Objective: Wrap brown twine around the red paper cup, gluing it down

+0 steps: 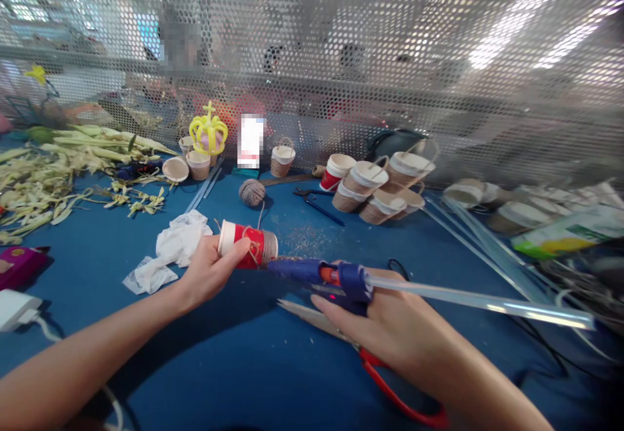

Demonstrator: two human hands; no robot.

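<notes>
My left hand (219, 262) grips a red paper cup (246, 244) lying sideways, its white rim to the left and brownish cord wound round its base end. A strand runs from the cup up toward a ball of yarn (252, 192). In my right hand (385, 324) is a blue hot glue gun (336, 281), with a long clear glue stick (480, 301) out of its back. The nozzle meets or nearly meets the cord-wrapped end; exact contact I cannot tell. Beneath my right hand lie scissors (385, 379) with red handles, partly hidden.
Several cord-wrapped cups (375, 187) stand stacked at the back right, near pliers (319, 207). Clear glue sticks (480, 249) lie on the right. Crumpled white cloth (182, 239) is beside my left hand. Dried husks (43, 184) cover the left. A perforated metal screen (312, 47) rises behind.
</notes>
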